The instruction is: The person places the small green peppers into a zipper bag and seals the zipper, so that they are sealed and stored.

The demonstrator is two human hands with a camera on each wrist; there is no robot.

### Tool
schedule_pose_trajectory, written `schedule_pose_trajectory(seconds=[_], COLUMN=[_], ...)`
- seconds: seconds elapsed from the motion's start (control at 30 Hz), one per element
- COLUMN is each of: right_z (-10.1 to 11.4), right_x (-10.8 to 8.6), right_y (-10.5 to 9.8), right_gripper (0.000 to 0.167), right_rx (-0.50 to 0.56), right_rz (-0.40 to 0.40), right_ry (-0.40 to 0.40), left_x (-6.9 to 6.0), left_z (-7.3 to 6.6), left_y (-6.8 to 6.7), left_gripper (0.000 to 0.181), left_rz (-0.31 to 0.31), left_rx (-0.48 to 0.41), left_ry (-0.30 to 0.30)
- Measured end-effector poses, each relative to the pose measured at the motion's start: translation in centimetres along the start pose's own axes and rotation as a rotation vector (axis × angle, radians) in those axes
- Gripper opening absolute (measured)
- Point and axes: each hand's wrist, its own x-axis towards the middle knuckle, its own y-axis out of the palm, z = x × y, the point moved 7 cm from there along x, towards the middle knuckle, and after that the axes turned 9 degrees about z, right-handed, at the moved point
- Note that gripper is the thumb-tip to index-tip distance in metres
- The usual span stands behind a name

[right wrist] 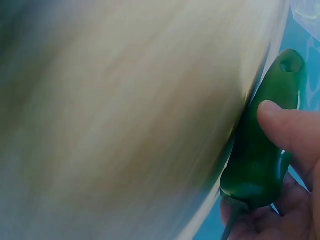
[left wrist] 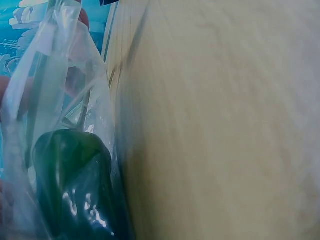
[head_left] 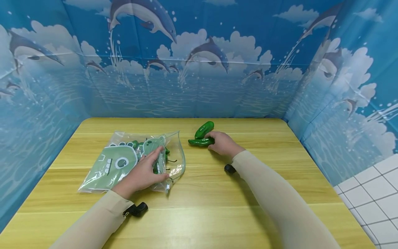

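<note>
A clear zip bag [head_left: 113,166] printed with a green cartoon monster lies on the left of the table, its mouth toward the right. Several green peppers show through the plastic, one pepper [left wrist: 75,185] close up in the left wrist view. My left hand [head_left: 143,174] holds the bag near its mouth, thumb and fingers spread apart across it. To the right, my right hand [head_left: 224,143] grips a long green pepper [right wrist: 257,155], its thumb lying along the side. Just behind that one lies a second green pepper [head_left: 204,129].
The table [head_left: 199,214] is light wood-grained. A blue curtain with dolphins [head_left: 199,86] stands along its back and both sides. White tiles [head_left: 373,193] show beyond the right edge. A black wrist mount [head_left: 136,209] sits at my left cuff.
</note>
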Motion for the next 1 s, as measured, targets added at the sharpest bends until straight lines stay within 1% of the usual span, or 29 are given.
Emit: schedule_pose_trajectory(seconds=[0.2,0.53,0.67,1.0], right_z=[-0.2,-0.5,-0.8,-1.2], right_x=[0.1,0.1,0.1,0.1], right_y=[0.3,0.2,0.2,0.3], right_gripper=[0.048,0.056,0.059,0.06], right_rx=[0.0,-0.019,-0.026,-0.019], right_rz=[0.024,0.039,0.049,0.06], right_ry=[-0.006,0.006,0.022,0.022], left_x=[0.0,0.0,0.0,-0.1], left_z=[0.0,-0.1,-0.2,-0.1], left_y=[0.0,0.0,0.0,0.3], left_gripper=[0.108,0.108,0.108,0.108], left_rz=[0.0,-0.001,-0.002,-0.004], left_rx=[0.001,-0.002,-0.001,0.004], left_ry=[0.001,0.006,0.005,0.005])
